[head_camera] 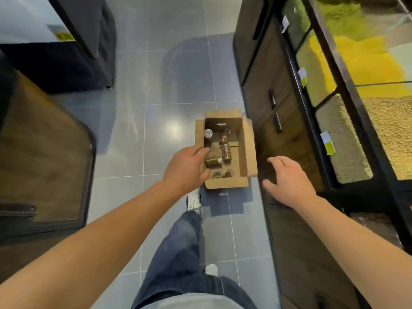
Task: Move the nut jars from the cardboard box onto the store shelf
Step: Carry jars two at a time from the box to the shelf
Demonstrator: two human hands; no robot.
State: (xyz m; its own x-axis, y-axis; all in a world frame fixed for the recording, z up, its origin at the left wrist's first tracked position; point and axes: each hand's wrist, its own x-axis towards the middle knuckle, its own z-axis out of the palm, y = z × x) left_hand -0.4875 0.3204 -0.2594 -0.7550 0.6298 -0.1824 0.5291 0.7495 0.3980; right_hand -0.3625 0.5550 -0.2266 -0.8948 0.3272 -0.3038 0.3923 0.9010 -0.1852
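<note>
neither hand gripped anything: the left hand [186,167] reached, fingers relaxed, over the near-left rim of the cardboard box [249,150] on the tiled floor [138,121], above the nut jars [225,150] lying inside; the right hand [286,180] hovered, loosely spread, beside the dark cabinet [267,81].

open cardboard box [247,148] on tiled floor [156,97], jars [226,150] inside, hands [186,168] above

Tan cardboard box [249,150] at centre; grey-blue tiled floor [142,90]; blue jeans [178,253]; yellow grain [361,61] upper right.
</note>
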